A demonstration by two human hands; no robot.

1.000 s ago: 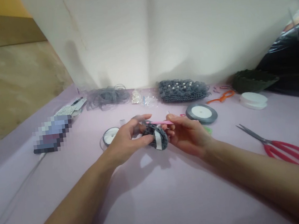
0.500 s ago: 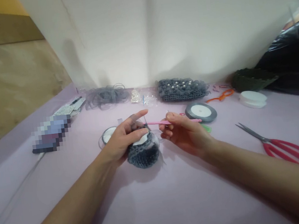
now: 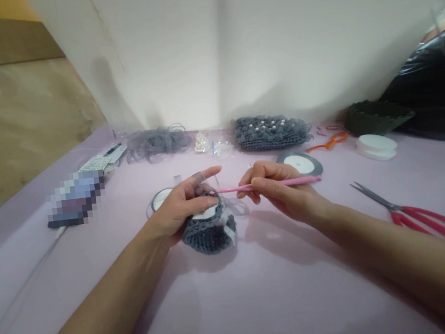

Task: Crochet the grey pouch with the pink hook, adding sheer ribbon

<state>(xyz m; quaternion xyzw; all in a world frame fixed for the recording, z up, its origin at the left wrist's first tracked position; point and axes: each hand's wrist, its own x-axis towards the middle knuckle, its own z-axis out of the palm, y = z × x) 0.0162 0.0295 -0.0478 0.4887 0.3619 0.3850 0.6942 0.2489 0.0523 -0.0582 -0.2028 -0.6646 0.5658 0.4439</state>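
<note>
My left hand (image 3: 186,203) grips a dark grey crochet piece (image 3: 209,235), its thumb pressed on a white patch at the top and its index finger stretched out to the right. A sheer grey ribbon (image 3: 199,179) loops over that index finger. Between the thumb and fingers of my right hand (image 3: 277,187) lies a pink crochet hook (image 3: 304,180), nearly level. The hook's tip reaches the upper edge of the crochet piece, by my left thumb. A loose ribbon end hangs down the piece's right side.
A ribbon spool (image 3: 304,164) lies behind my right hand and another (image 3: 162,199) behind my left. Red-handled scissors (image 3: 413,215) rest at right. Behind are a beaded grey crochet piece (image 3: 270,132), loose ribbon (image 3: 159,143), and white spools (image 3: 376,145). A blurred phone (image 3: 75,200) lies left.
My right hand has moved slightly right with the hook, showing more of its handle. The crochet piece has tilted and shifted a little left, and its ribbon end now hangs in front.
</note>
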